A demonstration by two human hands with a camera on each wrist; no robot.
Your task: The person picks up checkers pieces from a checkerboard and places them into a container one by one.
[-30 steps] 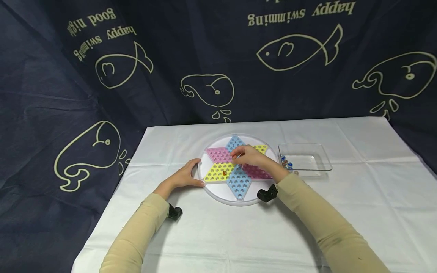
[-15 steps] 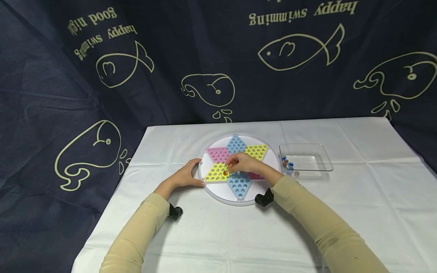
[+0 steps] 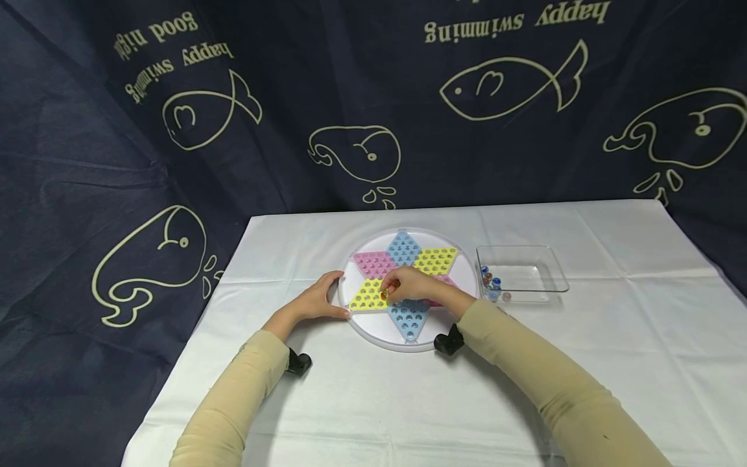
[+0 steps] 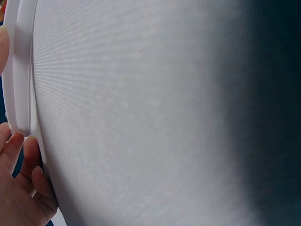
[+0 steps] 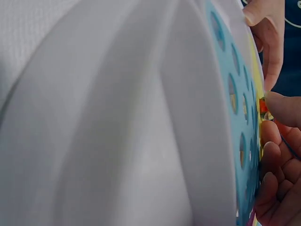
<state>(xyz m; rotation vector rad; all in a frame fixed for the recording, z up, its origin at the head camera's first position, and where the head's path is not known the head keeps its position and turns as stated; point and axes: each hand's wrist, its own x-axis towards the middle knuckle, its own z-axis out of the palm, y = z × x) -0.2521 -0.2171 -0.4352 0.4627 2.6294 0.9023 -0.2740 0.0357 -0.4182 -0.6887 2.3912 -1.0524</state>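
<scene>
A round white Chinese checkers board [image 3: 373,329] with a star of blue, pink and yellow sections lies on the table. My right hand [image 3: 410,285] leans over its middle, thumb and forefinger pinching a small glass marble at the near-left yellow section [image 3: 364,297]. An orange-red marble [image 5: 263,104] shows right at those fingertips in the right wrist view; the fingers partly hide what they hold. At the board's left rim, my left hand [image 3: 316,299] is spread, its thumb and fingertips touching the edge. The left wrist view shows its fingers [image 4: 29,150] against the white rim.
Right of the board stands a clear rectangular box [image 3: 533,275]; several blue and reddish marbles [image 3: 490,279] lie at its left end. A white cloth [image 3: 373,402] covers the table. Behind hangs a dark blue curtain [image 3: 350,71] with fish and whale drawings.
My right hand has moved left and nearer me, from the board's centre to the marble on the yellow section. My left hand has stayed at the rim.
</scene>
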